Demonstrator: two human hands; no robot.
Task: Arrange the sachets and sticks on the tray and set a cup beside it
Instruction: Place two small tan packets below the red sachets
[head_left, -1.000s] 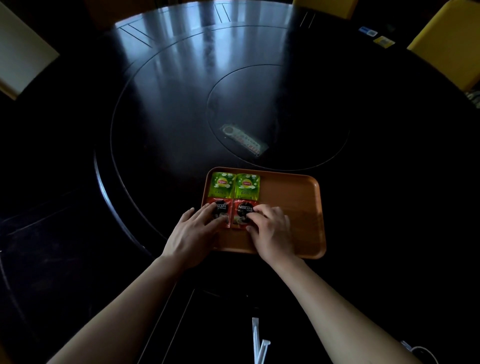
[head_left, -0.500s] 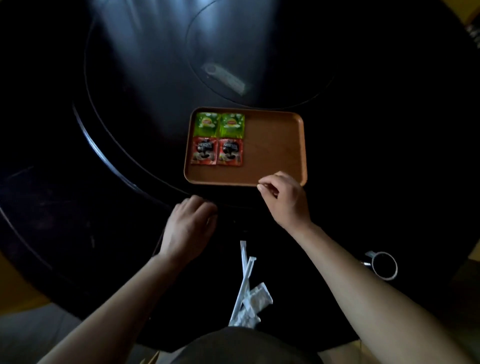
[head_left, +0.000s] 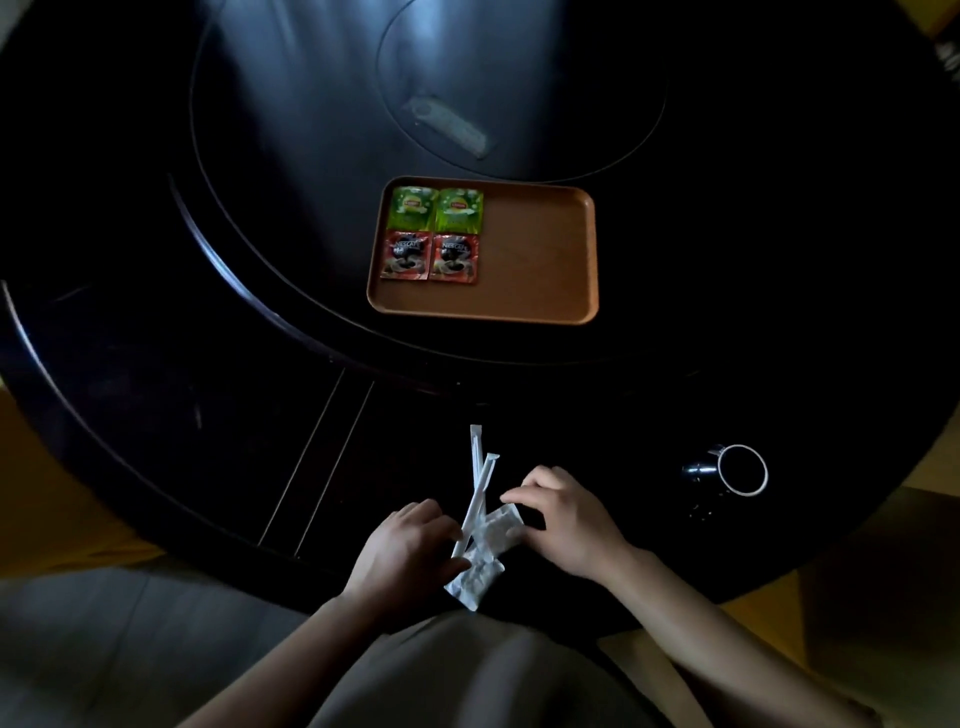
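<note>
Dark round bench (head_left: 156, 415) in dim room; white sticks (head_left: 480, 486) and sachets (head_left: 480, 566) lie at near edge between both hands, left hand (head_left: 408, 545) and right hand (head_left: 563, 519) loosely curled, fingertips touching them, grip indeterminate; tray (head_left: 540, 249) well beyond.

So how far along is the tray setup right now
Done: two green sachets and two red sachets lie in a square on the tray. In hand: left hand and right hand are on the white sticks and white packets. Left: the cup sits far from the tray.
</note>
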